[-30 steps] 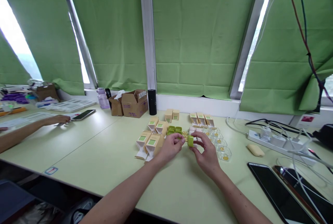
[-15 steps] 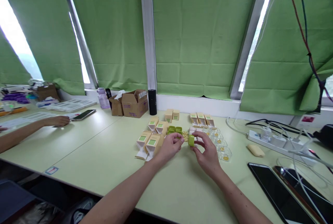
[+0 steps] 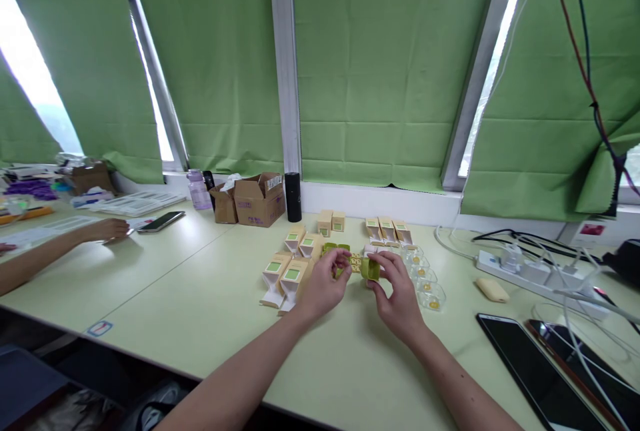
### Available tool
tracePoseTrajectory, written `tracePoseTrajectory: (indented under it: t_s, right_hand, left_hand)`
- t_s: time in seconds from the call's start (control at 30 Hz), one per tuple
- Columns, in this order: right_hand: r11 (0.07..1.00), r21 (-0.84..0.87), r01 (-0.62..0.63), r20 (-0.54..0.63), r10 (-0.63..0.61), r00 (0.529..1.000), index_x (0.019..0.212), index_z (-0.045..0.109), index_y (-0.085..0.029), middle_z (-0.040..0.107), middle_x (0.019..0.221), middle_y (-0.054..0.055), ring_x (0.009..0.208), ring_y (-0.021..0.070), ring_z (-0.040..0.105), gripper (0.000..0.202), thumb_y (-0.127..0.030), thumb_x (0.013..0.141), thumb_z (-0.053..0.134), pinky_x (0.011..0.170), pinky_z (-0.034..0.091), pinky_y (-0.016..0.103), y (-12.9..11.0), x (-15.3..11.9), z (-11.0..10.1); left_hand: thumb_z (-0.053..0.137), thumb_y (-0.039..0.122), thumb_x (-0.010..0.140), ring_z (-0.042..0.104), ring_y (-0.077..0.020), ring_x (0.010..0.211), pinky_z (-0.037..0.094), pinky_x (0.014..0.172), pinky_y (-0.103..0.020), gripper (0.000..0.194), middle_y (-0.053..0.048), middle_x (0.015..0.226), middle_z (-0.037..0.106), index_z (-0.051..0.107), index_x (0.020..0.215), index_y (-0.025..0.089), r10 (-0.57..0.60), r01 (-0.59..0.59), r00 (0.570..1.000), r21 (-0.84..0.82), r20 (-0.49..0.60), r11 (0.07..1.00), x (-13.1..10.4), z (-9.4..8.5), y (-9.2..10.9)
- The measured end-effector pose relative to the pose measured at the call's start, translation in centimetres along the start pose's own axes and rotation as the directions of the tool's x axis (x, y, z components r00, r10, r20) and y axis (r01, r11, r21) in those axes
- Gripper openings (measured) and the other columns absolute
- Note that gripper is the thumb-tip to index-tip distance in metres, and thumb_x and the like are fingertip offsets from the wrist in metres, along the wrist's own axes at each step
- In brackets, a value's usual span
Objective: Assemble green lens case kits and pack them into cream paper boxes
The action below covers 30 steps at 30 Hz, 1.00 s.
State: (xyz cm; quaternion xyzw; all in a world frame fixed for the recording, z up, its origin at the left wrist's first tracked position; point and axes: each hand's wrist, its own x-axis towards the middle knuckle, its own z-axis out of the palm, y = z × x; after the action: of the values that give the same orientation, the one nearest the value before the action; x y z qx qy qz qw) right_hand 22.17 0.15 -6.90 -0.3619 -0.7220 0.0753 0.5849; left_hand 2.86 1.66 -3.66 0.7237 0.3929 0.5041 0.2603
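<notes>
A small green box point(image 3: 370, 269) is gripped between the thumb and fingers of my right hand point(image 3: 397, 291), its hollow side showing. My left hand point(image 3: 325, 284) is just left of it, with thumb and fingertips curled toward each other; whether something small is between them is too small to tell. Behind my left hand sit more green boxes point(image 3: 343, 247), and small yellow pieces point(image 3: 356, 262) lie between my hands. Open cartons with green labels point(image 3: 295, 273) stand left of my left hand. Clear containers with yellow centres point(image 3: 431, 297) are right of my right hand.
More cartons point(image 3: 387, 229) stand at the back, near a black cylinder point(image 3: 293, 197) and a brown cardboard box point(image 3: 259, 201). On the right are a power strip point(image 3: 540, 277), cables and a dark tablet point(image 3: 520, 364). Another person's hand point(image 3: 107, 230) is at the left beside a phone point(image 3: 161, 221).
The green box in my right hand has turned so its hollow side shows. My left hand has shifted slightly left and its fingers have changed pose. The other person's hand has moved slightly.
</notes>
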Motion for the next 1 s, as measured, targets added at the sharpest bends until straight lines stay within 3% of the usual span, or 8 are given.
tracePoseTrajectory:
  t_s: [0.17,0.27,0.5,1.0]
  right_hand:
    - [0.99,-0.081,0.113,0.014,-0.112,0.994,0.144,0.054,-0.029,0.063,0.136,0.014,0.127,0.0313,0.063,0.048,-0.015,0.098,0.057,0.1,0.064,0.054,0.0,-0.05,-0.06]
    - [0.983,-0.086,0.162,0.0,-0.163,0.987,0.141,0.053,-0.027,0.067,0.132,0.014,0.122,0.0307,0.068,0.043,-0.016,0.099,0.058,0.094,0.066,0.051,-0.13,-0.01,-0.17]
    - [0.937,-0.185,0.297,0.053,-0.292,0.955,0.132,0.06,-0.026,0.069,0.133,0.015,0.129,0.031,0.066,0.036,-0.011,0.099,0.06,0.106,0.061,0.054,-0.35,0.25,-0.79]
    - [0.906,-0.261,0.333,0.103,-0.317,0.943,0.135,0.062,-0.025,0.064,0.134,0.019,0.117,0.0321,0.071,0.036,-0.013,0.103,0.051,0.089,0.066,0.049,-0.7,0.43,-0.55]
  left_hand:
    - [0.071,0.019,0.091,0.056,-0.0298,0.126,0.052,0.106,-0.05,0.045,-0.012,0.129,0.063,0.06,0.134,0.024,0.308,-0.312,0.95,0.101,0.055,0.945,-0.5,0.0,0.2]
    - [0.073,0.019,0.092,0.051,-0.0314,0.132,0.048,0.113,-0.056,0.05,-0.013,0.135,0.061,0.058,0.139,0.027,0.383,-0.389,0.921,0.121,0.068,0.913,-0.44,0.11,-0.1]
    - [0.071,0.018,0.094,0.053,-0.0296,0.129,0.051,0.11,-0.054,0.05,-0.011,0.131,0.063,0.061,0.141,0.029,0.406,-0.413,0.91,0.094,0.081,0.906,-0.24,0.09,-0.6]
    - [0.068,0.016,0.095,0.052,-0.0303,0.126,0.052,0.107,-0.053,0.045,-0.012,0.127,0.063,0.064,0.138,0.029,0.422,-0.428,0.904,0.133,0.072,0.894,-0.32,0.01,-0.55]
